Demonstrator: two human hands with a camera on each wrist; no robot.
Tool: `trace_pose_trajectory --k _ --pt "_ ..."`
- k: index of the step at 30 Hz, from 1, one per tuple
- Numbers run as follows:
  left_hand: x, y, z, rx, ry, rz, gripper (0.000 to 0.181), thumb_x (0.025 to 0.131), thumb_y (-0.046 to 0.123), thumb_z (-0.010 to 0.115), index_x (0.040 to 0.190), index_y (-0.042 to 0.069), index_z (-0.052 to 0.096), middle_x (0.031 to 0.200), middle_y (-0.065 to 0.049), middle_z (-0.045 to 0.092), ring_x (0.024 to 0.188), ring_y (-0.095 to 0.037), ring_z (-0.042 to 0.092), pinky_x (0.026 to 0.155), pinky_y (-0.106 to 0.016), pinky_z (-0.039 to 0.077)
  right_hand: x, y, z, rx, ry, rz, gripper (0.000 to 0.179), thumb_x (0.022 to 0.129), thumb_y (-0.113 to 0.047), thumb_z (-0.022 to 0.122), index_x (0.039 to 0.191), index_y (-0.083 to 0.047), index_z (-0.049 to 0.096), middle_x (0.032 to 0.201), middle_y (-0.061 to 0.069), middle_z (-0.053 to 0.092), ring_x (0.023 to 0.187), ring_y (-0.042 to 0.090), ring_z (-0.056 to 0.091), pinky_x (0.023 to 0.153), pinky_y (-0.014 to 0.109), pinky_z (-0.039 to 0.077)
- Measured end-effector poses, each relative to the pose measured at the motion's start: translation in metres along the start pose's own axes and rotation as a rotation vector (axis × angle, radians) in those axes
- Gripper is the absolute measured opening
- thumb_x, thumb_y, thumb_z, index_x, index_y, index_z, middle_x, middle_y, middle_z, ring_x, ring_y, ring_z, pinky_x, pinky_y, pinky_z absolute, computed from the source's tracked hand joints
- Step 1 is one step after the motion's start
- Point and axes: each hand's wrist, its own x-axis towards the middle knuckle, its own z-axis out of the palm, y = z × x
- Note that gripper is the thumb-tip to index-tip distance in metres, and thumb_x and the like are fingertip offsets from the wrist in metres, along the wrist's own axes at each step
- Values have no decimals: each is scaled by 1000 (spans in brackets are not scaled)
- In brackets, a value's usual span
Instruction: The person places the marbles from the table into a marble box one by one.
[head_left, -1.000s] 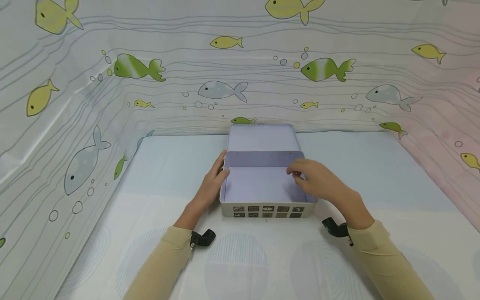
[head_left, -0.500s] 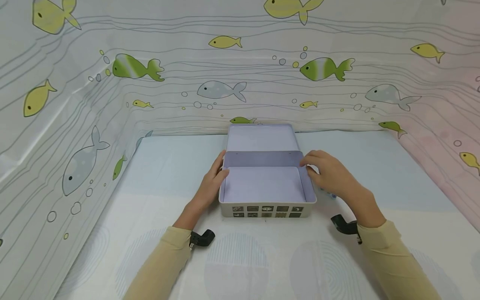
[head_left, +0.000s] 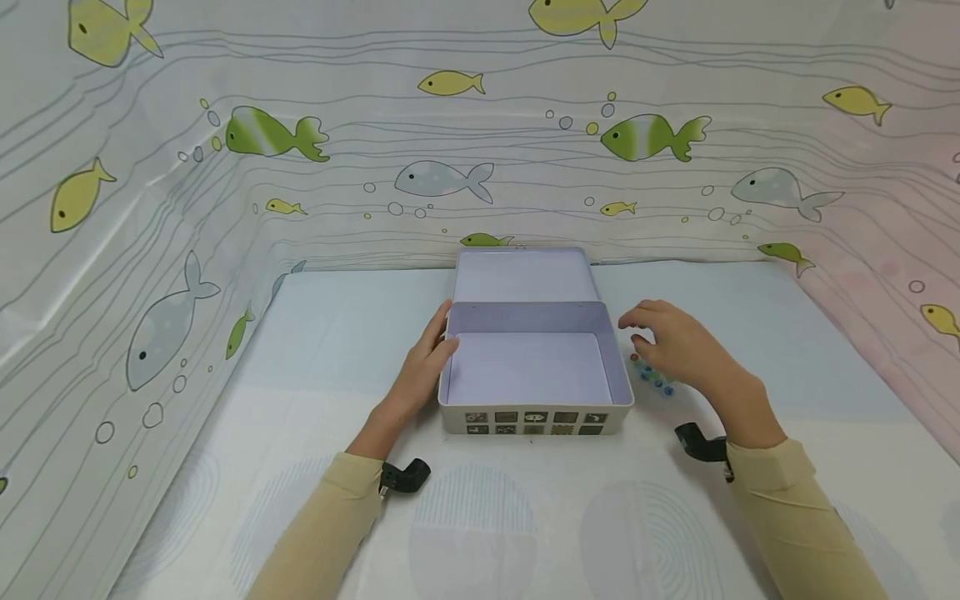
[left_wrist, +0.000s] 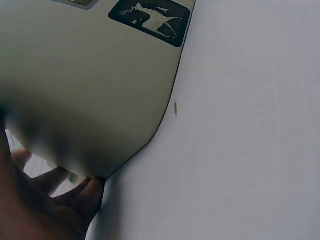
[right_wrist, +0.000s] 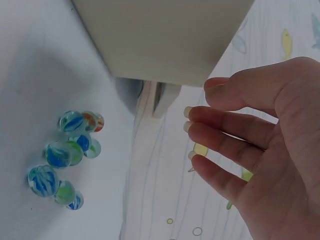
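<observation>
The left hand (head_left: pixel 412 375) grasps the box (head_left: pixel 536 421) by its side, thumb over the rim, fingers along the outer wall. The right hand's (head_left: pixel 681 343) fingers are released and loosely bent, just beside the opposite wall. The box stands between both hands' fingers, its lid (head_left: pixel 525 277) open beyond them. Blue, green and orange marbles (right_wrist: pixel 59 155) lie clustered on the table (head_left: pixel 742 333) beneath the right fingers.

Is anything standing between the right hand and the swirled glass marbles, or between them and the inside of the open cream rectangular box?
Nothing visible stands between the right hand and the blue, green and orange glass marbles. Between them and the inside of the cream rectangular box stands its right side wall; its lid is open.
</observation>
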Motion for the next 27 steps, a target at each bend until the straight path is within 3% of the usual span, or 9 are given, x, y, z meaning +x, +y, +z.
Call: trace_pose_trajectory --k 7,21,27 --pt "16 -36 5 28 52 36 62 104 37 38 160 38 12 166 5 22 152 -26 28 120 -56 26 0 7 3 1 -50 28 27 89 1 59 113 -2 70 112 15 69 103 31 62 90 51 52" --pt "17 -38 5 32 51 45 61 104 37 39 159 41 13 165 4 24 151 -26 31 120 -57 28 2 25 14 -6 -126 115 26 88 2 57 110 0 71 103 15 70 96 30 63 85 50 52" --pt "17 -38 4 29 50 46 61 103 39 39 158 42 13 165 2 25 151 -26 31 120 -56 28 3 30 18 -12 -141 129 26 87 2 55 108 1 72 93 11 67 84 24 58 77 43 51"
